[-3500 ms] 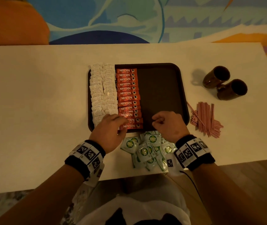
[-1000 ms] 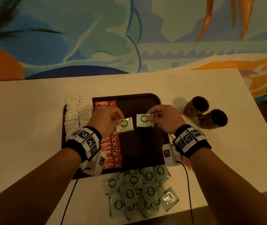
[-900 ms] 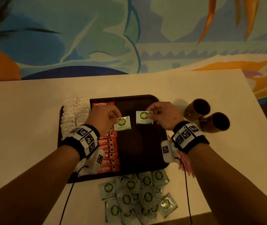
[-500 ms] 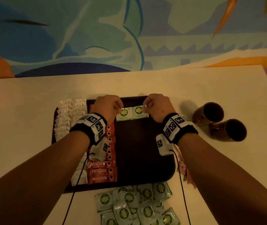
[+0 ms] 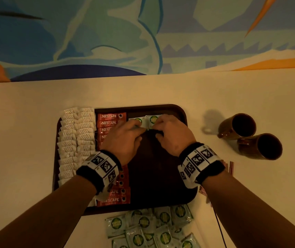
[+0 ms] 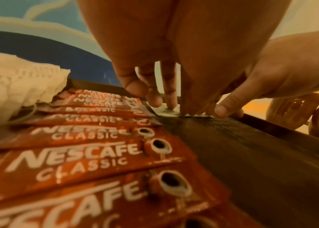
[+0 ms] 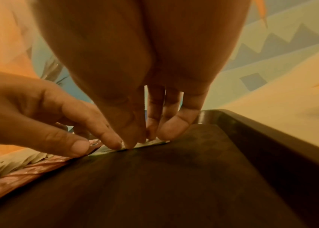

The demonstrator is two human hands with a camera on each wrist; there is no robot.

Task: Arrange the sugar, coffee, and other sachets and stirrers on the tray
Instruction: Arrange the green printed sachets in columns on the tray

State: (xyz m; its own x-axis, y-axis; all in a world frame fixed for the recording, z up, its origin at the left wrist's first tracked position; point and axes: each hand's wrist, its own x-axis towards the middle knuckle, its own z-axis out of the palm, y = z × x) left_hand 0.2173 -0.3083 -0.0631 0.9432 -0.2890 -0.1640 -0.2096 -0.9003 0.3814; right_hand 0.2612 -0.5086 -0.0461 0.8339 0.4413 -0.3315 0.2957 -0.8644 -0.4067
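Observation:
On the dark brown tray (image 5: 158, 169) lie two columns of white sugar sachets (image 5: 76, 136) and a column of red Nescafe sachets (image 5: 110, 119). Two green-and-white sachets lie side by side at the tray's far edge, next to the top Nescafe sachet. My left hand (image 5: 136, 126) presses its fingertips on the left sachet (image 5: 137, 120). My right hand (image 5: 158, 125) presses down on the right sachet (image 5: 152, 119). In the left wrist view the fingertips (image 6: 169, 106) stand on the sachet (image 6: 167, 113). In the right wrist view the fingers (image 7: 172, 128) hold the sachet (image 7: 155, 142) flat.
A loose pile of green-and-white sachets (image 5: 152, 228) lies on the table in front of the tray. Two brown mugs (image 5: 238, 126) (image 5: 261, 146) lie on their sides to the right. Pink stirrers (image 5: 230, 167) show partly behind my right wrist. The tray's right half is bare.
Both hands carried one green sachet each from the pile up over the tray, moved them to its far edge and set them down side by side; the fingers now press them flat.

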